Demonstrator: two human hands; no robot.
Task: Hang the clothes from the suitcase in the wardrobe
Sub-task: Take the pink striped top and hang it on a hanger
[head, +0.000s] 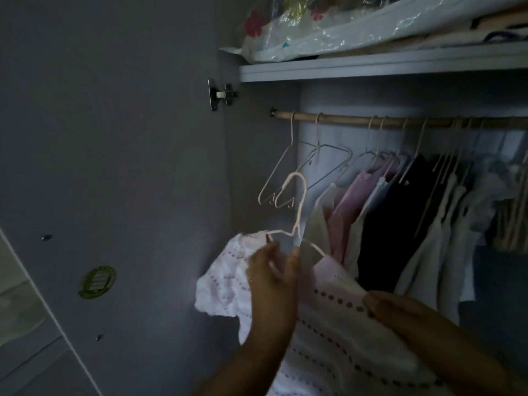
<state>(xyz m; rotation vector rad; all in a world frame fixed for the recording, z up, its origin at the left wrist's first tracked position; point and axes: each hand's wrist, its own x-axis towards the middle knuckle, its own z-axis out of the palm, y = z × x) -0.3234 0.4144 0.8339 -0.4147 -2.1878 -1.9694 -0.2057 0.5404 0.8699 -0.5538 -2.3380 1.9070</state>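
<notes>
Hands: two; both are closed on something, neither is spread
Left hand (271, 270): fingers and thumb are curled round the neck of one pale hanger (297, 212), just under its hook; the hook points up, free of the rail
Right hand (391, 307): fingers are folded over the shoulder edge of the garment, gripping the cloth
Garment (343, 324): one; white and pale pink with rows of small holes; it is draped on the held hanger, low in front of the open wardrobe (257, 167), below the rail
Rail (343, 119): one wooden rod under the shelf (371, 65)
Empty hangers (274, 178): two hooks at the rail's left end; how many frames hang there I cannot tell for certain
Hung clothes (385, 201): cream, pink, black and white pieces packed side by side; the count blurs toward the right
Shelf load: one plastic-wrapped bundle (328, 27)
Door (114, 138): one, open at left; one hinge (221, 94); one round green sticker (97, 281)
</notes>
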